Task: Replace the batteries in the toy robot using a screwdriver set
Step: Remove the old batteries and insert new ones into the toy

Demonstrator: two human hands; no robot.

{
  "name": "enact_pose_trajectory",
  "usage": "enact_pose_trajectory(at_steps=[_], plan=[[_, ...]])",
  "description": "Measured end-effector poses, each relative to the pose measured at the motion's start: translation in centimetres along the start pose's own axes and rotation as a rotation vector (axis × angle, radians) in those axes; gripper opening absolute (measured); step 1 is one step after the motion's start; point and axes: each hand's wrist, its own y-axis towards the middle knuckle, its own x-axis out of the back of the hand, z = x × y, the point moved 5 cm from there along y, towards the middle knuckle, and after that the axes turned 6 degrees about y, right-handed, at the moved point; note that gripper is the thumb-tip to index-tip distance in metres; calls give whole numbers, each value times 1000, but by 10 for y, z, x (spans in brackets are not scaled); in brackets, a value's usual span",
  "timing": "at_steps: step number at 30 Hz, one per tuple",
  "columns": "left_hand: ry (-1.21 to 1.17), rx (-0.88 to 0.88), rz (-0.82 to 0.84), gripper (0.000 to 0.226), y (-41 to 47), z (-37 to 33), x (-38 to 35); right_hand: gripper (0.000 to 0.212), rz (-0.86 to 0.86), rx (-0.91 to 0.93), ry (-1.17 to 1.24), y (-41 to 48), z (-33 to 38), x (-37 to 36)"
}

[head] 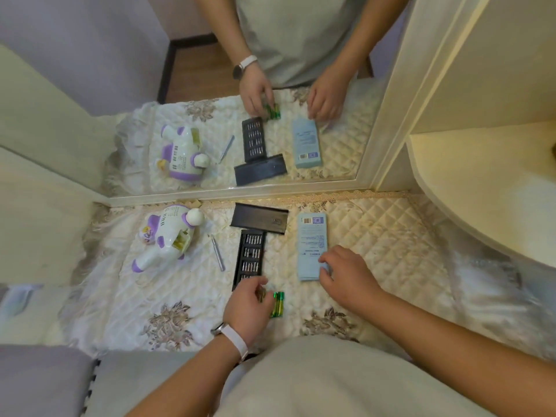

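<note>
On quilted cream satin cloth [376, 236], floral-patterned, frilled at the edges: toy robot [168, 236] far left near the mirror [331, 139] frame, glossy white and purple plastic, rounded, lying tilted with a recess exposed; yellow-green contents inside, too small to identify. Just right of it, apart: slim metal screwdriver [217, 252], pen-shaped. Centre: black rectangular bit tray [249, 257], rows of small metallic bits, near end hidden under the left hand [249, 302]. Touching the tray's far end: flat black sleeve [260, 222], matte, set crosswise. Right of tray: pale blue carton [311, 245], flat, printed text and barcode, text illegible. Left hand, white strap [236, 338] at the wrist, fingers curled round a small dull-gold item [261, 294]; blurred, identity not determinable. Beside those fingers: green batteries [277, 303], shiny foil-like wrap, side by side, left part covered by the hand. Right hand [346, 275] at the carton's near right corner, fingers bent over the edge; gripping or merely touching: cannot tell. Forearms cut off at the frame bottom.
</note>
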Motion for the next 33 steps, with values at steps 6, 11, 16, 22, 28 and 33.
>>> enact_pose_trajectory(at_steps=[6,11,16,22,28,33], plan=[[45,98,19,18,-15,28,-10,34,204,29,62,-17,26,-44],[78,114,80,24,-12,34,-16,45,353,-9,35,-19,34,-76],[93,104,156,31,-8,36,-19,55,364,-23,10,-17,44,-96],[44,166,243,18,0,45,-22,42,309,-103,13,-17,49,-93],[107,102,322,13,7,41,-20,29,235,-203,105,-24,51,-95],[65,32,369,19,11,40,-16,26,158,-291,187,-31,54,-91]])
